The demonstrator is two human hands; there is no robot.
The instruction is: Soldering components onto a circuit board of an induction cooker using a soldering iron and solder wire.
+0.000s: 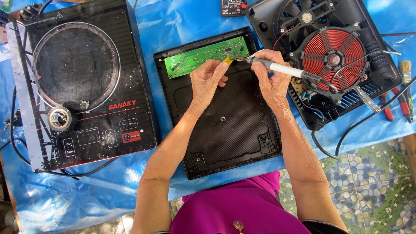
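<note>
My right hand (pixel 269 78) grips a soldering iron (pixel 289 70) with a white and black handle, its metal tip touching the right end of a green circuit board (pixel 203 56). My left hand (pixel 208 80) pinches a small yellow piece (pixel 228 61) right beside the tip. The board lies along the top edge of a black plastic cooker panel (pixel 225 125), turned face down on a blue tarp (pixel 173 26).
A whole black induction cooker (pixel 82 82) with a roll of tape (pixel 60 118) on it lies at the left. An opened cooker base with a red coil (pixel 333 58) and fan sits at the right, beside red-handled pliers (pixel 396 104), a brush (pixel 406 71) and cables.
</note>
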